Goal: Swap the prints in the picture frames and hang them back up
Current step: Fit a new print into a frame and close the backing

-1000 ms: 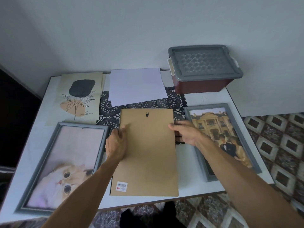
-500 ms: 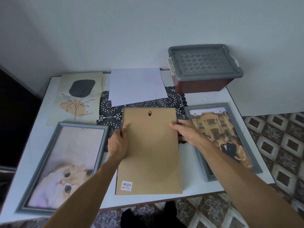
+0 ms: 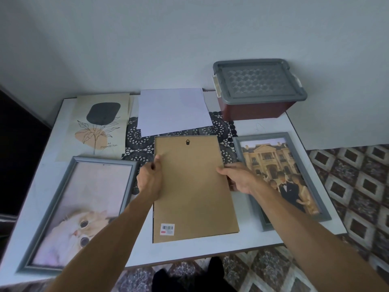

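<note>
A: Surroundings?
B: Lidded box (image 3: 259, 85) at wall; white sheet (image 3: 172, 110), leaf print (image 3: 99, 125) behind. Cat frame (image 3: 69, 207) left, mansion frame (image 3: 280, 178) right (both face up).
A: Hands?
B: Left hand (image 3: 149, 180), right hand (image 3: 237, 178) each pinch a side edge of the backing board (image 3: 193, 186), fingers curled.
A: Board?
B: Brown, mid-table; hanger (image 3: 187, 142) at far end, barcode sticker (image 3: 167, 229) near.

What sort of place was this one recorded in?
Probably a room in a home: a small white table against a plain wall, patterned floor tiles, and a lidded plastic storage box and black lace doily on the table.
</note>
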{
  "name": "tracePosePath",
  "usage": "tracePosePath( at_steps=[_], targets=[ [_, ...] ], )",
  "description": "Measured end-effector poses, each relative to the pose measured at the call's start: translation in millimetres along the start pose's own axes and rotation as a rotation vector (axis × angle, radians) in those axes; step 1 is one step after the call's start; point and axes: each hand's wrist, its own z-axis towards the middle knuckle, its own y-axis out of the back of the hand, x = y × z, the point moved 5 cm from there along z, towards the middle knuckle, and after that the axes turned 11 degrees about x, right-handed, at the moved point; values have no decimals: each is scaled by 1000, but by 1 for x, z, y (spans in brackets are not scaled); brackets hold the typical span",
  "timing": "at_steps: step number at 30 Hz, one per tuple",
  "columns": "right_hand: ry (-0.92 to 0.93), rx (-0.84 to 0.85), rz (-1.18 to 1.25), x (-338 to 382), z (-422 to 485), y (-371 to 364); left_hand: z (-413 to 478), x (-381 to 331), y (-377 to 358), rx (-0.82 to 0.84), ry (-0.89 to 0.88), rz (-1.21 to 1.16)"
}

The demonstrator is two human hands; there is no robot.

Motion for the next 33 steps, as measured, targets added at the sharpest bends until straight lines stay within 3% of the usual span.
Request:
tracePosePath(
  at_steps=[6,12,17,26,30,33],
  targets=[
    [30,-36,182,-8,-5,2,3,14,-4,323,-30,-103],
    [103,-79,157,-4,-4,-4,-6,13,-1,281,-44,-216],
    [21,36,107,-8,-10,-10,-4,10,3,201,-17,-295],
    [174,-208,119,-12,-4,6,-19,20,-8,642,192,-474],
    [170,-216,151,-18,-3,4,-22,29,-3,705,198,-444],
    [175,-226,121,-20,0,2,-20,30,-3,648,119,-386]
  ],
)
